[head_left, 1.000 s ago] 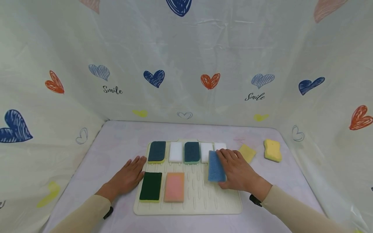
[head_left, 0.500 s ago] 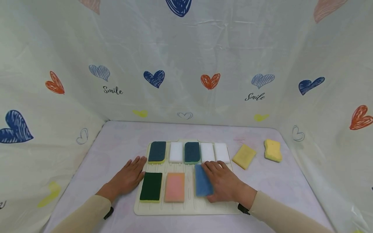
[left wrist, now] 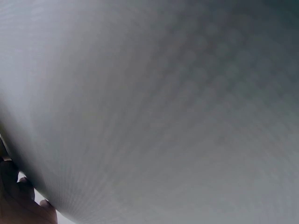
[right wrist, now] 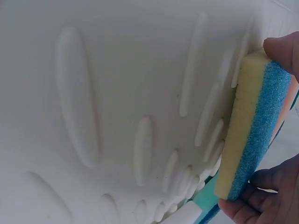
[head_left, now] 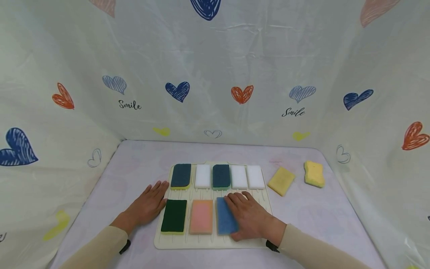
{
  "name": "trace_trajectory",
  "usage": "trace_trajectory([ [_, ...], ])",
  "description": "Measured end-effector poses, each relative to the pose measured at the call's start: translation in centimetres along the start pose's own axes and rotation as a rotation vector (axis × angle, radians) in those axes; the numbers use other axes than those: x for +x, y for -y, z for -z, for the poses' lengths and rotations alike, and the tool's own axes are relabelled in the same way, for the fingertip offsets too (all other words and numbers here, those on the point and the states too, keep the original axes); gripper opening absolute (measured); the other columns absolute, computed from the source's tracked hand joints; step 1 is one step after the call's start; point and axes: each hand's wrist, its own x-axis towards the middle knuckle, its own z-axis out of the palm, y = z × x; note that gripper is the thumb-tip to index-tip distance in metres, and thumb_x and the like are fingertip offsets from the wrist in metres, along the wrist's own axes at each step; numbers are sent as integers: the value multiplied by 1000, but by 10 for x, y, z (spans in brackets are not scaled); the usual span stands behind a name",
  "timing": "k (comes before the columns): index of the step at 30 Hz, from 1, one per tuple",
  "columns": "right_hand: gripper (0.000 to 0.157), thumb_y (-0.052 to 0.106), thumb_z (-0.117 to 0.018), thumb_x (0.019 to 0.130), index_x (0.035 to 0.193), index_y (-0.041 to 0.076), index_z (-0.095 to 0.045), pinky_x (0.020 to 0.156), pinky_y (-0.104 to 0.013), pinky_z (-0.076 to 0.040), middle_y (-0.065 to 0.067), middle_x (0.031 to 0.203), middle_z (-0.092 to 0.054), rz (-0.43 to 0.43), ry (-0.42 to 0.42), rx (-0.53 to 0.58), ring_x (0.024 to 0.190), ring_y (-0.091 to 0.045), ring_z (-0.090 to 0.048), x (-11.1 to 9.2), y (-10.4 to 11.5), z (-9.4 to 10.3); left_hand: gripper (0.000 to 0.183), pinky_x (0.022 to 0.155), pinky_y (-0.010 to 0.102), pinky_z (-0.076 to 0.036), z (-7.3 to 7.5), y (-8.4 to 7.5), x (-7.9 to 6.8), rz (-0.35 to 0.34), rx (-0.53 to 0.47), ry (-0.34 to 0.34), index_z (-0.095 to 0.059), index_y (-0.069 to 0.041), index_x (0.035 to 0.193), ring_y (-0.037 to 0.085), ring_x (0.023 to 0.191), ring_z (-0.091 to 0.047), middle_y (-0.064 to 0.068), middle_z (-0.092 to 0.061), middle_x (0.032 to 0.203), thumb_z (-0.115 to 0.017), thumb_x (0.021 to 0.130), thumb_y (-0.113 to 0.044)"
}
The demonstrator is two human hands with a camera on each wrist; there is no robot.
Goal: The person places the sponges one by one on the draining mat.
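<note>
In the head view my right hand (head_left: 250,216) grips a sponge (head_left: 226,216) with a blue scouring top, just right of a pink sponge (head_left: 201,216). The right wrist view shows thumb and fingers on opposite ends of this sponge (right wrist: 252,126), its yellow layer low over the cream ridged mat (right wrist: 117,93). My left hand (head_left: 147,204) lies flat, fingers straight, at the mat's left edge beside a dark green scouring sponge (head_left: 173,216). A blurred grey surface fills most of the left wrist view, with fingers (left wrist: 23,200) at lower left.
Along the mat's back stand two dark-topped sponges (head_left: 181,175) and several white sponges (head_left: 256,177) in a row. To the right on the table (head_left: 319,213) lie a flat yellow sponge (head_left: 281,181) and a wavy-edged yellow one (head_left: 314,173). A heart-printed curtain (head_left: 215,67) encloses the table.
My right hand has carried the blue sponge left and towards me, from near the white sponges to beside the pink one. The left hand has stayed in place.
</note>
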Motion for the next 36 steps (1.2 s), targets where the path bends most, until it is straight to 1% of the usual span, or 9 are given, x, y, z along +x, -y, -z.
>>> trace_trajectory([
  [10,112,83,-66,76,156,6,-47,114,-51,-43,-9,149,-56,4,6,-25,136,-23,-55,3,3,1,63,124,64,-30,1,0,-1,-13,17,-13,-33,4,163,44,155,-35,23,-39,167,-51,112,-28],
  [16,113,84,-66,75,155,7,-48,114,-50,-43,-9,148,-57,1,13,-27,135,-24,-55,4,2,-1,63,124,64,-31,-1,2,0,-13,33,-15,-33,3,163,43,156,-35,22,-39,167,-51,112,-30],
  [21,112,83,-66,75,155,7,-49,113,-50,-44,-9,148,-57,-1,12,-19,134,-25,-56,4,2,-2,64,124,64,-30,-2,1,0,-6,29,-10,-33,3,163,43,156,-34,21,-39,167,-51,112,-30],
  [29,112,83,-66,76,156,6,-48,113,-50,-44,-9,149,-57,-2,29,-5,136,-25,-55,4,2,-2,63,124,64,-31,-1,0,0,-13,26,-17,-34,4,162,44,155,-35,22,-40,166,-51,111,-29],
  [36,112,82,-66,76,156,6,-48,113,-49,-44,-9,149,-57,-6,30,3,137,-25,-54,5,2,-2,63,124,64,-30,1,-1,-1,-10,6,-15,-33,3,163,44,155,-35,22,-39,167,-51,111,-29],
])
